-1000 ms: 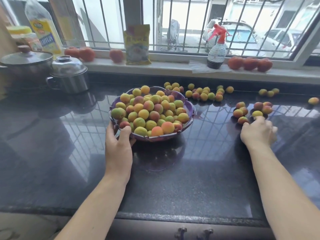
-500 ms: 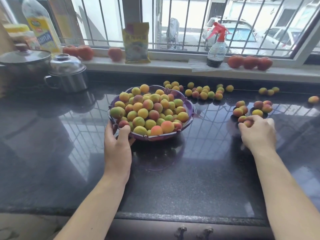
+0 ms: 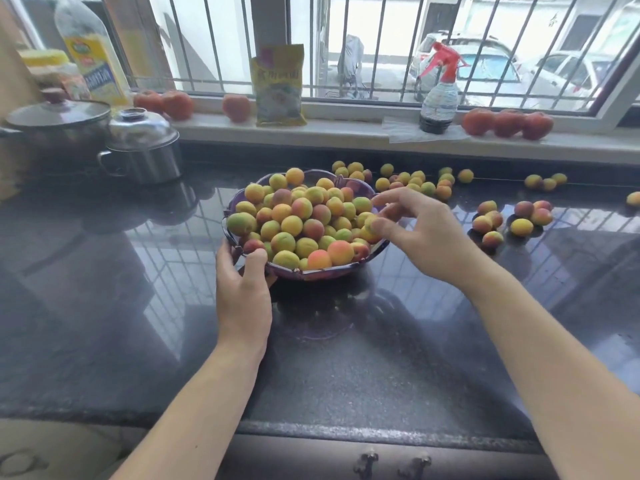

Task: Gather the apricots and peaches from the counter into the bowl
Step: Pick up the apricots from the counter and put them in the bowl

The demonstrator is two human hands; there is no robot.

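**Right hand over the heaped bowl, loose fruit beyond**

Nearest the camera, two bare forearms reach out over the dark, glossy tabletop (image 3: 346, 375). The left hand (image 3: 242, 292) grips the near left rim of the purple bowl (image 3: 311, 273), thumb on the outside and fingers curled round the edge, touching the fruit there. The right hand (image 3: 420, 233) hangs over the bowl's right rim; its fingers (image 3: 384, 226) are spread fairly wide, and a small yellowish fruit shows at the fingertips, though motion blur makes it impossible to tell whether it is held or lying on the pile.

The bowl stands at the middle of the tabletop, piled above its rim with apricots and peaches (image 3: 301, 220) in yellow, green and red-orange.

To the right, well apart from the bowl, a small cluster of loose fruit (image 3: 512, 220) lies on the tabletop. Farther back, just behind the bowl, a longer scatter of fruit (image 3: 415, 180) runs rightwards, with three more (image 3: 545, 181) beyond it and a single one (image 3: 633, 198) at the right edge.

At far left stand a lidded steel pot (image 3: 142, 147) and a larger pan (image 3: 55, 123). On the windowsill (image 3: 346, 131) are tomatoes (image 3: 505, 123), a yellow packet (image 3: 278, 84), a spray bottle (image 3: 438, 95) and an oil bottle (image 3: 91, 53).
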